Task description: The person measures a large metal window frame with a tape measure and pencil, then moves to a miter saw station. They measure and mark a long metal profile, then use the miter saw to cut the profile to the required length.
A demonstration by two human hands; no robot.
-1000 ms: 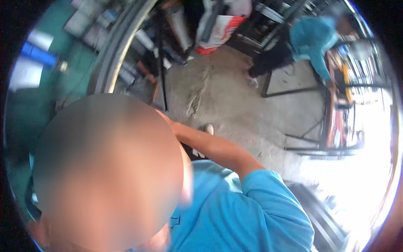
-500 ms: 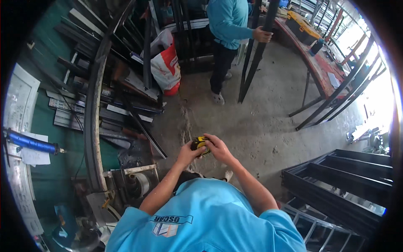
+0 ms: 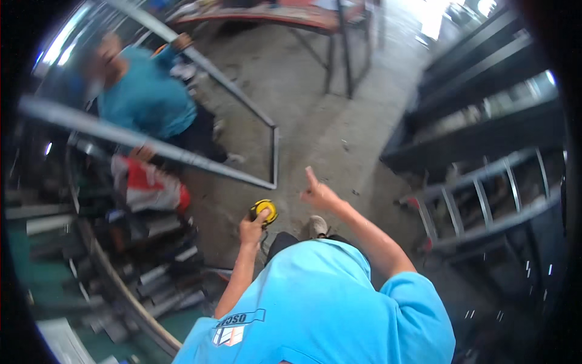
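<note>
Yellow tape measure: in left fingers; keep thumb firm.
Right fingers: empty, index extended.
Metal frame: beyond fingers; avoid knocking.

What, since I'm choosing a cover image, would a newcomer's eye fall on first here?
Probably the yellow tape measure in the left hand, a little below and left of the picture's middle. Next might come the grey frame at upper left, held by a co-worker in teal. The right hand, pointing and holding nothing near the centre, also stands out.
</note>
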